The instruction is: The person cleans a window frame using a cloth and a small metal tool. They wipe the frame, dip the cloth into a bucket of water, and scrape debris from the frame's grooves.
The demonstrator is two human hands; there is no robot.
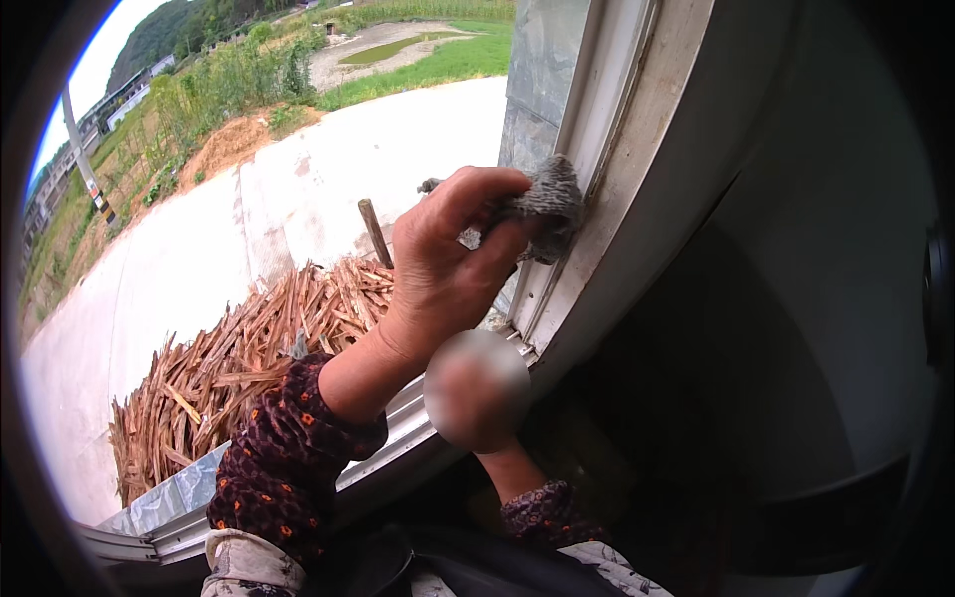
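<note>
My left hand (455,254) is raised and pinches a bunched grey cloth (552,201) between thumb and fingers. The cloth rests against the side of the white window frame (619,97). Lower down, my right hand (477,395) is near the frame's bottom corner, by the sill track (406,425); a blur covers most of it, so its fingers and anything in them cannot be made out.
Outside the window lies a heap of split wood (224,380) with an upright wooden post (375,233) behind it. Grey stone tiles (533,97) face the outer wall beside the frame. A pale concrete yard (298,179) stretches beyond. A dark wall (806,246) stands at the right.
</note>
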